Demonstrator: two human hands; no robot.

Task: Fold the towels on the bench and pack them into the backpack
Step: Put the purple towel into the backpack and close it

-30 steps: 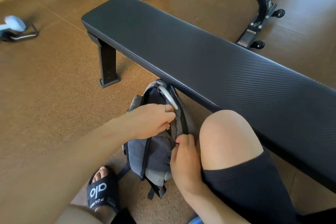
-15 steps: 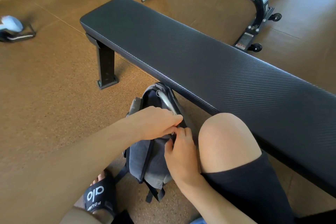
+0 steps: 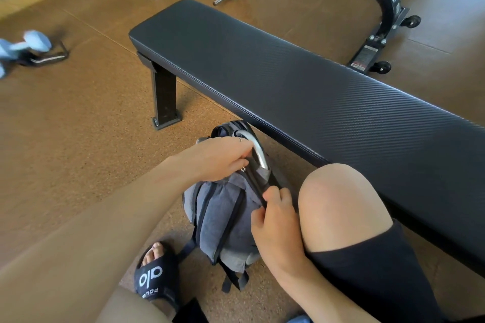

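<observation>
**Zipping up, bench bare**

My left hand [image 3: 217, 158] is curled over the top of the grey backpack [image 3: 225, 215], fingers pinched on something small at the zip line, which I take for the zipper pull, though it is too small to be sure. My right hand [image 3: 275, 225] pinches the dark edge of the bag's opening lower down, steadying the fabric. The backpack stands on the floor against the near long edge of the bench [image 3: 301, 86], beside my right knee [image 3: 341, 204], its metal handle [image 3: 256, 148] arching up just past my left fingers.

No towel shows on the bench top, nor anywhere else. I judge the folding and packing done, with the towels inside, though the bag's inside is hidden. What seems left is closing the zip.
</observation>
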